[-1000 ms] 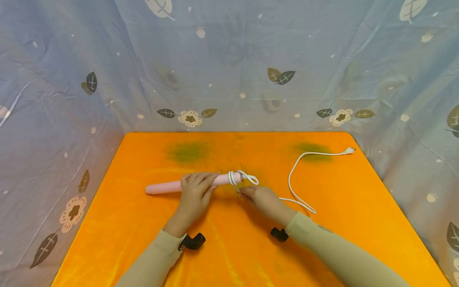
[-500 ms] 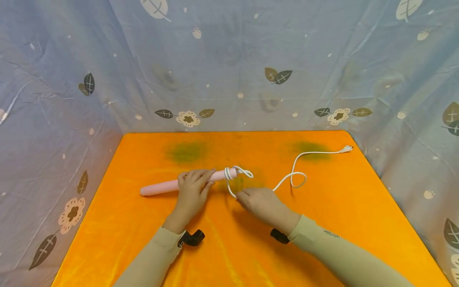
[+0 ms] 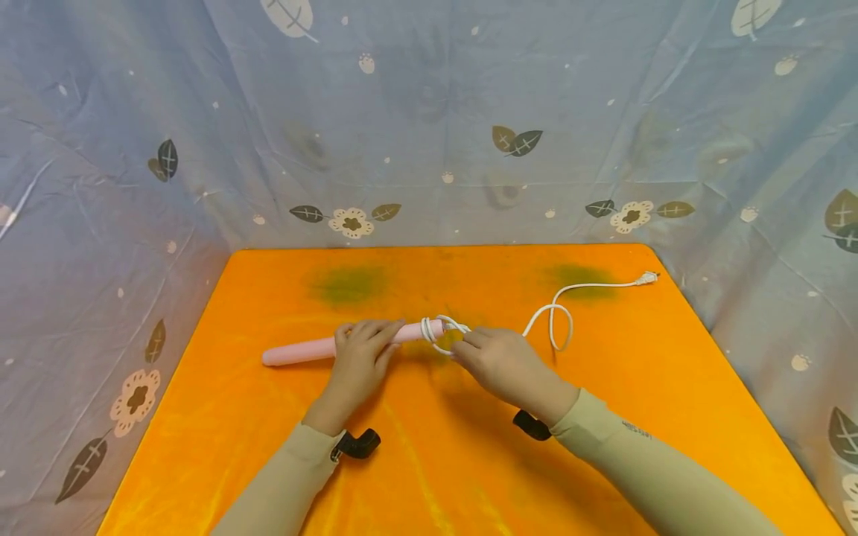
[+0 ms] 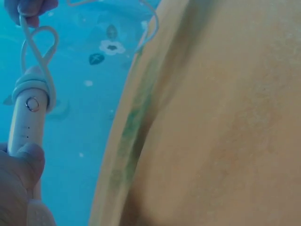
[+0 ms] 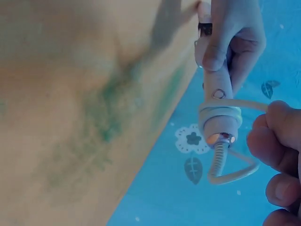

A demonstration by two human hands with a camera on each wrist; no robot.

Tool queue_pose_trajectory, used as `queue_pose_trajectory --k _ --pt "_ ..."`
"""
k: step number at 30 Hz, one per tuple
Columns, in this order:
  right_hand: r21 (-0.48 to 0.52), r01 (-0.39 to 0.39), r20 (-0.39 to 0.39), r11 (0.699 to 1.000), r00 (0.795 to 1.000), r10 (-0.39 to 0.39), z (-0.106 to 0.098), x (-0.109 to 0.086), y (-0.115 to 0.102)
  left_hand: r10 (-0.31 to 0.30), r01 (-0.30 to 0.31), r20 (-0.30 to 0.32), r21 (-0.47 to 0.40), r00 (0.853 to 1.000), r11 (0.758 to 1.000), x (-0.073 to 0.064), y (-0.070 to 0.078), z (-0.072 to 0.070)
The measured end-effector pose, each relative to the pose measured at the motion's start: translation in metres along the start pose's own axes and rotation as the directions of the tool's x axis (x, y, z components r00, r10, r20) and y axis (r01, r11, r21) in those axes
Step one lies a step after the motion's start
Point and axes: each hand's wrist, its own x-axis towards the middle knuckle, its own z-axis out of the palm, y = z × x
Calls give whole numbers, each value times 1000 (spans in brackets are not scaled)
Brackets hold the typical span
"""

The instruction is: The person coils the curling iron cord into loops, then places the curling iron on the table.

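A long pink hair styling iron (image 3: pixel 298 353) is held slanting across the middle of the table. My left hand (image 3: pixel 360 365) grips its body, with the thumb (image 4: pixel 30 162) lying along the handle below a round button (image 4: pixel 32 104). White cord (image 5: pixel 221 113) is wound round the handle's end, and a loop of it (image 5: pixel 235 175) sticks out past the ribbed cord sleeve (image 5: pixel 218 161). Just right of that end, my right hand (image 3: pixel 512 368) pinches the cord between thumb and forefinger, pulling a stretch of it out from the windings.
Beyond my right hand the loose cord makes a curl (image 3: pixel 568 331) and runs to a white plug (image 3: pixel 646 278) near the table's far right corner. An orange cloth covers the table (image 3: pixel 415 476). Patterned blue-grey curtains (image 3: pixel 429 97) stand behind and at both sides.
My right hand first drew the cord toward me, then rose and moved right, up beside the handle's end. The loose cord at the right drew into a curl. My left hand shifted slightly left.
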Motion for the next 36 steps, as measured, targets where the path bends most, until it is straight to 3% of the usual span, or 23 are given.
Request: queue_pose_trajectory --k 8,17,25,31,36 --pt "-19 25 68 999 997 -24 -6 19 -2 37 -40 80 28 996 999 -7 8 6" --pt "-33 -91 132 995 987 94 -6 44 4 118 -121 71 36 990 992 -14 10 13" --pt "-3 -153 159 988 976 152 1 45 16 145 -146 47 31 988 989 -18 11 15" --pt "114 -282 218 953 942 253 6 41 30 178 -179 33 13 983 984 -19 13 15" --pt "117 -321 241 940 927 287 2 38 37 176 -176 27 12 984 984 -19 11 15"
